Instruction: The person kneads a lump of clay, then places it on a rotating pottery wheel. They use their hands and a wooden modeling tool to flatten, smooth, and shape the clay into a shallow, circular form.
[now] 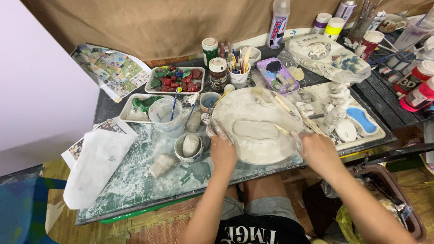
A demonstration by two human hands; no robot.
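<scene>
A large round white plaster-smeared plate (253,108) lies on the low table, with a flat oval slab of grey-white clay (255,130) on its middle. My left hand (223,149) grips the plate's near left rim, fingers coated in white. My right hand (316,151) holds the near right rim beside several thin wooden sticks (296,115) that lie across the plate's right side.
A small bowl with a clay lump (190,147) and a loose lump (162,165) sit left of the plate. A clear water cup (166,115), trays of painted pieces (175,79), a brush cup (238,72), paint bottles (418,88) and a white tray (357,122) crowd the table. White paper (95,162) lies at left.
</scene>
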